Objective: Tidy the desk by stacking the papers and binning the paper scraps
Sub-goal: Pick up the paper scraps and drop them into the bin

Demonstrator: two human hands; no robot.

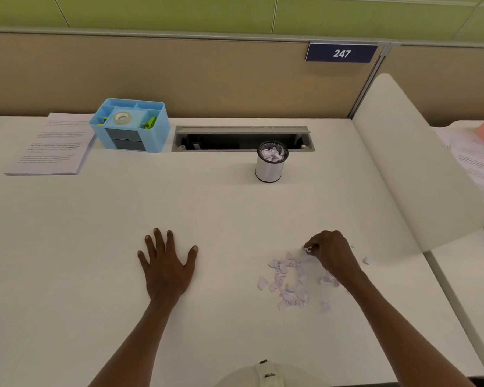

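Note:
A neat stack of printed papers (52,146) lies at the desk's far left. A small white bin (271,162) with a black mesh rim stands mid-desk and holds torn paper. Several paper scraps (287,280) are scattered at the near right. My right hand (330,254) is at the far edge of that pile, its fingers curled and pinching a scrap. My left hand (166,265) lies flat on the bare desk with its fingers spread, holding nothing.
A blue desk organiser (130,125) with a tape roll stands beside the paper stack. An open cable tray (242,138) runs behind the bin. A white divider panel (419,169) rises on the right, with loose papers (478,166) on the neighbouring desk.

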